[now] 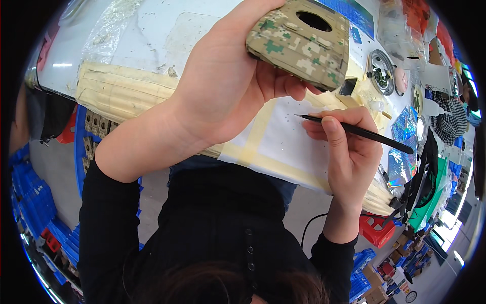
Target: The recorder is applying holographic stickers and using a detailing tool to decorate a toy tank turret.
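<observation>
A camouflage-patterned housing (298,48) with an oval-looking hole in its face is raised over the table. My left hand (223,76) is closed around it, fingers curled beneath its near edge. Below and to the right, my right hand (349,147) pinches a pair of black tweezers (377,137), their fine tip pointing left. That tip hovers over or touches a white sheet (288,147) dotted with tiny dark specks; I cannot tell which. Whether the tip grips anything is too small to make out. Yellowish tape (250,147) crosses the sheet.
A round metal dish (380,73) with dark green bits stands at the right, by shiny holographic sheets (403,157). Yellowish padding (121,91) lines the table's near edge. Below are a blue tray (81,147) of camouflage parts, a red stool (377,230) and blue crates (33,197).
</observation>
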Demonstrator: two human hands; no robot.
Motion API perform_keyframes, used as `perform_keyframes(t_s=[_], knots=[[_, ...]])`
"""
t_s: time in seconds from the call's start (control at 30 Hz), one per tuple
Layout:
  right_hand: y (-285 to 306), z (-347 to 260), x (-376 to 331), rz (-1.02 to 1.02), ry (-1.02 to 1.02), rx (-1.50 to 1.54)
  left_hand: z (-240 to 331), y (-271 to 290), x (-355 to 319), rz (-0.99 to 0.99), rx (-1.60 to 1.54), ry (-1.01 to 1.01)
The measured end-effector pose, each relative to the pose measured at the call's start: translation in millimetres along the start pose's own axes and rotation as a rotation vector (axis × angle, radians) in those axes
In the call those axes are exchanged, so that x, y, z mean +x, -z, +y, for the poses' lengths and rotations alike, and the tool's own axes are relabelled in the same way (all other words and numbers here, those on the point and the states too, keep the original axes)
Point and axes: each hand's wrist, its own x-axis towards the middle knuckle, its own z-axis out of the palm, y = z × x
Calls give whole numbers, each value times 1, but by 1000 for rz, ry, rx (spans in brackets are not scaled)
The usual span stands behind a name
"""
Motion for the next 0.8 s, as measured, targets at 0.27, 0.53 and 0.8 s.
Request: perform_keyframes(t_s=[0.27, 0.53, 0.8], knots=[[5, -4, -4, 36, 55, 85, 2, -1, 0, 7, 7, 22], [38, -38, 3, 75, 404, 31, 10, -13, -3, 23, -7, 142], [47, -70, 29, -122, 521, -97, 18, -29, -1, 34, -27, 370]])
